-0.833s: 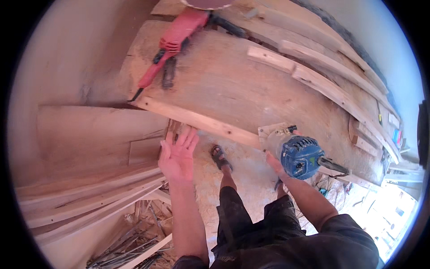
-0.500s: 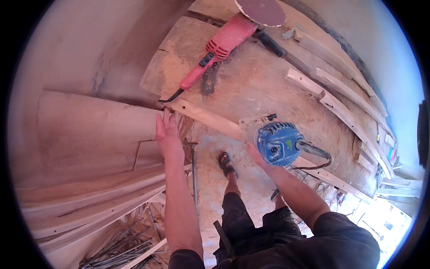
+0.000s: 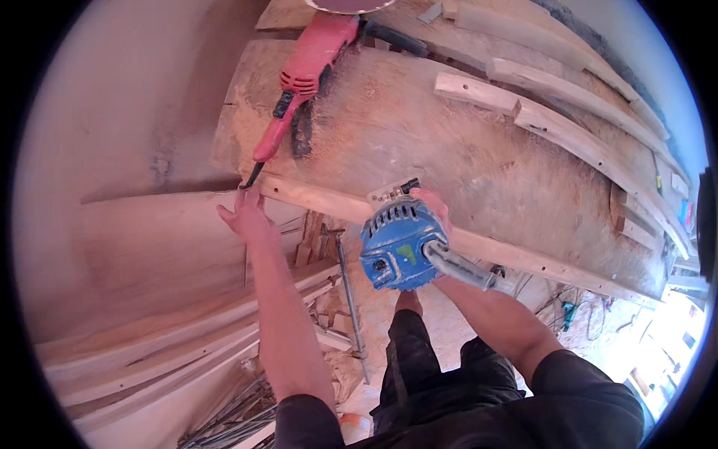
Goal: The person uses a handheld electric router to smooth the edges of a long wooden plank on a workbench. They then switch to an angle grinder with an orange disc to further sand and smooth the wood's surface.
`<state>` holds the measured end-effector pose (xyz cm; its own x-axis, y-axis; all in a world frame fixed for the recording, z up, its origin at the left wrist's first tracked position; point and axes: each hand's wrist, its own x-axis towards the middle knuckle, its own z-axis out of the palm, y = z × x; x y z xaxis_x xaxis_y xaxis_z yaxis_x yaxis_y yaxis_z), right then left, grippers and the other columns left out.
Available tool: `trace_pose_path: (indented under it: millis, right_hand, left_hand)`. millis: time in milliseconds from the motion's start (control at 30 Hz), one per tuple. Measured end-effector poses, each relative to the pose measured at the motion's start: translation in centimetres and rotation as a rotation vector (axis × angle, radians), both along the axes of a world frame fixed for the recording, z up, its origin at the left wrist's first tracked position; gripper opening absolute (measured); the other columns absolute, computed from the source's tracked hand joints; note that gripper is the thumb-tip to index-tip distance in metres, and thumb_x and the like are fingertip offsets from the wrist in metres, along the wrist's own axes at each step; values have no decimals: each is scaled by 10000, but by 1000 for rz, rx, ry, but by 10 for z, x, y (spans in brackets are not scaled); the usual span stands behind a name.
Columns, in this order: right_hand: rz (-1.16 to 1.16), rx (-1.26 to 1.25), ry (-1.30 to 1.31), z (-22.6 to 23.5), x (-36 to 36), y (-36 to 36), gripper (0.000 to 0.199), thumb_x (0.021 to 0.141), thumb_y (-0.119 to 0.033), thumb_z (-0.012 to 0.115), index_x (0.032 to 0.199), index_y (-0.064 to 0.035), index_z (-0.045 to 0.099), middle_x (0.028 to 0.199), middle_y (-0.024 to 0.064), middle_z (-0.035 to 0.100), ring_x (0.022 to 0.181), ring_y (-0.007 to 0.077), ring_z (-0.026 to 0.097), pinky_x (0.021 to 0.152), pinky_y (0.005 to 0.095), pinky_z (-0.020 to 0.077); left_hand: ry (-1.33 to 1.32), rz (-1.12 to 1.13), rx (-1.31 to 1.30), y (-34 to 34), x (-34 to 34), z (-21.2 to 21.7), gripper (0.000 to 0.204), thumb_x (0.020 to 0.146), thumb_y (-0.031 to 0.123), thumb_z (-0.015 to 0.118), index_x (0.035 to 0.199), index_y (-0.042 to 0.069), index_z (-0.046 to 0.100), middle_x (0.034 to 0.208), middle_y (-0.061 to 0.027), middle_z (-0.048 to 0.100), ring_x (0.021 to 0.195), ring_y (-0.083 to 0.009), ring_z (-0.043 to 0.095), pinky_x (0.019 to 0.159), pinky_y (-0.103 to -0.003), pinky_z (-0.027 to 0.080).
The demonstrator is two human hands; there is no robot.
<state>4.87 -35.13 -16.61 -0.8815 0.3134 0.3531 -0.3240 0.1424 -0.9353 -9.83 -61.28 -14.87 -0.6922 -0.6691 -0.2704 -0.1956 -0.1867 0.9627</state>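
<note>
My right hand point(image 3: 434, 205) is wrapped round the far side of a blue router point(image 3: 400, 243), partly hidden behind its body. The router's metal base plate point(image 3: 387, 192) sits on a long pale wooden strip point(image 3: 321, 199) that lies along the near edge of the workbench. At the strip's left end is my left hand point(image 3: 248, 215), its fingers stretched up against the end and its thumb spread out to the left. Just beyond those fingers lies the tail of a red disc sander point(image 3: 305, 75), resting on the bench.
Several curved wooden pieces point(image 3: 568, 138) lie across the back and right of the dusty workbench point(image 3: 351, 127). Long boards point(image 3: 149, 352) are stacked at lower left, with a metal bar point(image 3: 350, 292) beside them. Metal rods point(image 3: 239, 415) lie on the floor. A thick hose point(image 3: 464, 269) trails from the router.
The router and my right hand have shifted left and nearer in the picture. The bench, sander and strip also appear further left as the view turned. My left hand stays at the strip's end.
</note>
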Motion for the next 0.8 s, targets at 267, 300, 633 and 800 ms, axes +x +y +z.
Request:
trace_pose_path:
  millis: [267,300,633,800]
  right_hand:
    - [-28,83,64,15,35,50,751,740,-194,889,1372,-14,527,1237,179,563,1143,327,567,979,424,467]
    - [-25,63,95,11,45,59,730,767,-242,870,1373,-21,528,1245,175,561,1146,326,566,983,426,466]
    - [-107,-1590,-924,20,225,250,527,890,-472,670,1260,-102,604,1121,115,648,964,284,635,806,437,529]
    - [-221,-1476,-928,101,246,304,502,887,-496,642,1215,-116,626,1073,106,674,887,267,662,725,438,548]
  left_hand:
    - [-165,-165,166,-4,15,-21,891,957,-11,653,1642,149,106,1183,-79,645,867,-176,640,770,-338,519]
    - [-167,-146,140,13,25,-17,872,963,-11,643,1641,145,116,1185,-71,641,858,-173,633,758,-338,512]
    - [-130,-390,210,195,182,5,598,985,-3,594,1517,105,341,1180,-81,625,865,-192,631,676,-332,521]
    - [-128,-413,133,254,200,9,438,988,17,594,1401,55,454,1081,-100,656,721,-200,640,552,-303,525]
